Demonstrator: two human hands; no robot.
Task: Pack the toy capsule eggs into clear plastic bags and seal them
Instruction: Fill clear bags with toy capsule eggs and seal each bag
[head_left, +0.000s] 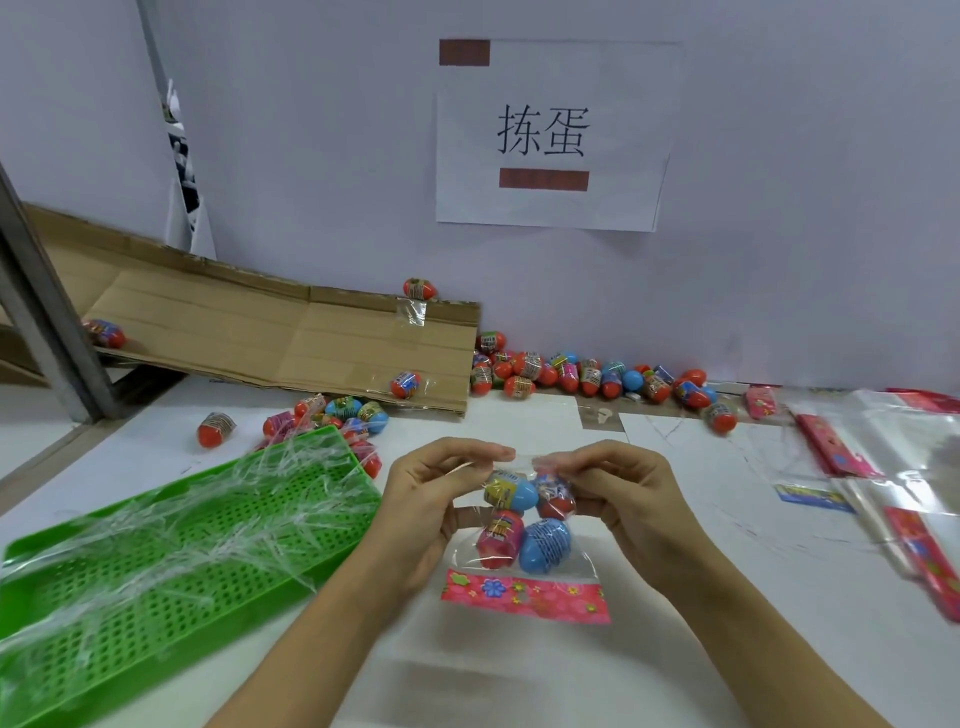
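While both hands pinch the far edge of the bag, it hangs between them above the bench, its mouth away from the person and its pink floral strip toward them. The left hand grips the mouth's left corner, the right hand its right, fingertips nearly meeting over four eggs inside. The mouth's long axis runs left to right, so sealing likely means folding it along that line. Loose eggs lie well beyond, by the wall; a green tray sits left.
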